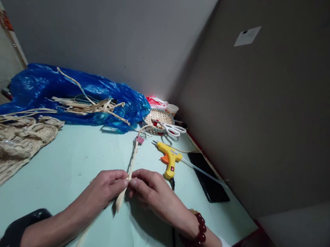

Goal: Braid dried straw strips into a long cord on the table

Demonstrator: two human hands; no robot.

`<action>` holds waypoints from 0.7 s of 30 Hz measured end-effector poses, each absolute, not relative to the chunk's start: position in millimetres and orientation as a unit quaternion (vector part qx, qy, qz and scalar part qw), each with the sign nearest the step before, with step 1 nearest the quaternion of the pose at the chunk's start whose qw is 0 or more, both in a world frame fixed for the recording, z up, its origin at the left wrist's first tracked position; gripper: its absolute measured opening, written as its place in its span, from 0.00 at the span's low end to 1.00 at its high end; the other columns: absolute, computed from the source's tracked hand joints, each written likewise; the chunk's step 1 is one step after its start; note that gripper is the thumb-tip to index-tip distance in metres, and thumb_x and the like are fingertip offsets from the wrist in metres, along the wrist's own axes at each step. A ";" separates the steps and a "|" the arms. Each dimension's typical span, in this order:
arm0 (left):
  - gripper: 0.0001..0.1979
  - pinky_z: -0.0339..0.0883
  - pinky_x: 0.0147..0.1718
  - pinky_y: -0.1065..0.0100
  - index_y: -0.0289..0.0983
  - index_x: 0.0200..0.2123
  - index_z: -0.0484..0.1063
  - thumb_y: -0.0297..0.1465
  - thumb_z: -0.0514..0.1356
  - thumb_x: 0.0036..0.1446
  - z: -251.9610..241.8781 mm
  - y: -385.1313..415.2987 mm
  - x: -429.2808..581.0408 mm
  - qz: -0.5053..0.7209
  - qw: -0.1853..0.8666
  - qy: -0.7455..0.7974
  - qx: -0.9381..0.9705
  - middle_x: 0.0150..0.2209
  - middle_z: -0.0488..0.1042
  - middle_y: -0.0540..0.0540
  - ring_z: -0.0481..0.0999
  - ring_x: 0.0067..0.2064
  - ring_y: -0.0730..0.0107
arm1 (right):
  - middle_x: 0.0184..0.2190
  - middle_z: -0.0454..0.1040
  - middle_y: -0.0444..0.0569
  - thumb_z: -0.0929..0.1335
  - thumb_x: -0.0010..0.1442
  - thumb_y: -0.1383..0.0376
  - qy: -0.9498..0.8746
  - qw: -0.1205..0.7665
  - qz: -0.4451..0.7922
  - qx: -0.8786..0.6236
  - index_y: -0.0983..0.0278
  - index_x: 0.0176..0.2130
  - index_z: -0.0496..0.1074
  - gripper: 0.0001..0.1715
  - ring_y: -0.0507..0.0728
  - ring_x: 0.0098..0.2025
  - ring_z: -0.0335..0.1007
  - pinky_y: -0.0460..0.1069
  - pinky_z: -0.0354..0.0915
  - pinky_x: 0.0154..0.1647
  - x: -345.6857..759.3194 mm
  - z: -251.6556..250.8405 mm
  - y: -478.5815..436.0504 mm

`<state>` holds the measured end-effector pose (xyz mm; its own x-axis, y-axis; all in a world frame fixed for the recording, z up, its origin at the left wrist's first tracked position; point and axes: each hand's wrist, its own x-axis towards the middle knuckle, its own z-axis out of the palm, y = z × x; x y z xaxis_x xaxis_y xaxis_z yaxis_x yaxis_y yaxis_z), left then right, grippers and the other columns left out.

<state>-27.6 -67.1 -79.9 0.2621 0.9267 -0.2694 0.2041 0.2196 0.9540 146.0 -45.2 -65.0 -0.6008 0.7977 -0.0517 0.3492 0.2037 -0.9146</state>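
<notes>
A narrow braided straw strip (pixel 133 157) runs up the middle of the table, its far end gripped by a pink clip (pixel 140 139). My left hand (pixel 108 186) pinches the strip from the left between thumb and forefinger. From the right, my right hand (pixel 150 190) pinches it at the same spot, fingertips nearly touching the left ones. Below the fingers a flat, loose straw end (pixel 119 201) hangs toward me. A yellow glue gun (pixel 170 158) lies just beyond my right hand, with a clear glue stick in its back.
A blue plastic bag (pixel 39 88) with straw strands (pixel 91 106) lies at the back left. Woven straw pieces (pixel 13 157) are at the left. Farther back stand a woven basket (pixel 156 116), white scissors (pixel 174 130) and a cup (pixel 172 109). A black phone (pixel 210 181) lies right.
</notes>
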 end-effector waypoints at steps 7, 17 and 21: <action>0.14 0.56 0.30 0.69 0.40 0.25 0.67 0.35 0.49 0.60 -76.7 -75.8 -22.9 0.257 0.356 0.576 0.689 0.24 0.70 0.51 0.67 0.28 0.66 | 0.19 0.63 0.41 0.64 0.60 0.64 -0.681 0.294 0.518 -0.425 0.69 0.24 0.70 0.16 0.48 0.23 0.54 0.43 0.51 0.24 139.5 -78.7 -44.6; 0.19 0.55 0.27 0.69 0.41 0.20 0.60 0.38 0.46 0.62 -65.4 -87.9 -16.2 0.229 0.333 0.604 0.687 0.18 0.66 0.52 0.66 0.23 0.68 | 0.18 0.60 0.40 0.63 0.57 0.68 -0.696 0.352 0.431 -0.454 0.68 0.21 0.70 0.15 0.48 0.23 0.49 0.44 0.49 0.23 134.2 -80.8 -55.3; 0.20 0.57 0.27 0.68 0.41 0.19 0.61 0.37 0.45 0.63 -67.9 -91.2 -10.3 0.224 0.335 0.594 0.696 0.18 0.68 0.51 0.69 0.23 0.67 | 0.18 0.59 0.40 0.62 0.57 0.68 -0.668 0.361 0.513 -0.400 0.67 0.20 0.66 0.15 0.48 0.23 0.51 0.43 0.50 0.25 137.0 -78.3 -51.6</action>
